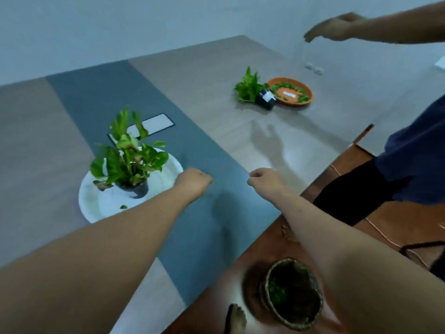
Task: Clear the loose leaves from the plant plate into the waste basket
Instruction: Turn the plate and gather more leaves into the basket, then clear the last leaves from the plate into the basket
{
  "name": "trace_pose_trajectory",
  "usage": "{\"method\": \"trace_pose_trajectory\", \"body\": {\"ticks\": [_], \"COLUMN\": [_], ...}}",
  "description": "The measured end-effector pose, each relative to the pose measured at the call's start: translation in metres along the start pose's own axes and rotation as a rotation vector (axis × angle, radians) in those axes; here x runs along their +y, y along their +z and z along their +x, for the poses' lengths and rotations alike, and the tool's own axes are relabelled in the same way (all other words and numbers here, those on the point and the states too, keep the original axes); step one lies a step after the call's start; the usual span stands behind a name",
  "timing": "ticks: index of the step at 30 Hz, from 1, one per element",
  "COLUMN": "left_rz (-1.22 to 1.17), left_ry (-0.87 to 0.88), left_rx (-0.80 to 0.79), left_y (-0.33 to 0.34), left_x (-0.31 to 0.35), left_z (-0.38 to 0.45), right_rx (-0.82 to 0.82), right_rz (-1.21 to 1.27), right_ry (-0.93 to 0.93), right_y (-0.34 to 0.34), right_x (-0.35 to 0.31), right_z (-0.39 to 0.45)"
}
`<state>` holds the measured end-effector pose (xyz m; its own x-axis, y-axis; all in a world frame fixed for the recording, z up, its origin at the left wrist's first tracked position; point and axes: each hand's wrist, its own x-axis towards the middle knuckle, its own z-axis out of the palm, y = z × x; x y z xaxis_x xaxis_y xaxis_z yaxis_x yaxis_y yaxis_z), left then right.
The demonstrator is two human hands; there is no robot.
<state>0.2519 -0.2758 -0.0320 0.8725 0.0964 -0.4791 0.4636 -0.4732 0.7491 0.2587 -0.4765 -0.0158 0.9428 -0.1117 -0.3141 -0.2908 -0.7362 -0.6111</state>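
Head view: white plant plate (pixel 101 208) at 9 o'clock carries a potted plant (pixel 127 155) and one loose leaf (pixel 123 207). Woven waste basket (pixel 292 292) at 5 o'clock on the floor. Left hand (pixel 192 182) and right hand (pixel 263 180) fisted; contents cannot be told.

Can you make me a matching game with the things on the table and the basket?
Things:
1. white plate
2. orange dish
3. basket
4. left hand

Descriptions:
A. on the floor below the table edge, with green bits inside
B. closed in a fist over the grey strip
C. holds an upright potted plant
D. far across the table, with leaves scattered in it

Right pairs: 1-C, 2-D, 3-A, 4-B
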Motion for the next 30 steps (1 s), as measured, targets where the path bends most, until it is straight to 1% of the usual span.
{"method": "trace_pose_trajectory", "body": {"ticks": [3, 4, 8, 11, 15, 17, 19, 21, 23, 25, 30], "left_rz": [-0.045, -0.056, -0.280, -0.274, -0.313, -0.349, -0.434, -0.478, -0.516, -0.562, -0.686], "left_ry": [-0.107, -0.142, -0.412, -0.543, -0.700, -0.703, -0.681, -0.669, -0.667, -0.646, -0.618], "left_rx": [0.104, 0.109, 0.136, 0.198, 0.388, 0.472, 0.542, 0.593, 0.625, 0.661, 0.703], "left_y": [-0.037, -0.044, -0.062, -0.070, -0.081, -0.083, -0.084, -0.082, -0.077, -0.073, -0.073], "left_x": [-0.042, -0.053, -0.099, -0.129, -0.162, -0.172, -0.180, -0.185, -0.189, -0.192, -0.191], "left_z": [-0.006, -0.009, -0.020, -0.035, -0.046, -0.044, -0.038, -0.033, -0.029, -0.024, -0.018], "right_rx": [-0.075, -0.111, -0.243, -0.305, -0.368, -0.406, -0.435, -0.459, -0.486, -0.510, -0.485], "right_rz": [-0.021, -0.042, -0.079, -0.118, -0.171, -0.175, -0.133, -0.054, 0.026, 0.089, 0.197], "right_ry": [-0.081, -0.105, -0.231, -0.259, -0.303, -0.301, -0.283, -0.202, -0.110, -0.056, -0.024], "right_y": [0.041, 0.052, 0.095, 0.119, 0.144, 0.150, 0.160, 0.169, 0.175, 0.182, 0.194], "right_x": [-0.034, -0.044, -0.073, -0.082, -0.088, -0.087, -0.087, -0.086, -0.086, -0.085, -0.079], "right_z": [0.012, 0.014, 0.029, 0.042, 0.057, 0.063, 0.075, 0.082, 0.086, 0.091, 0.098]}}
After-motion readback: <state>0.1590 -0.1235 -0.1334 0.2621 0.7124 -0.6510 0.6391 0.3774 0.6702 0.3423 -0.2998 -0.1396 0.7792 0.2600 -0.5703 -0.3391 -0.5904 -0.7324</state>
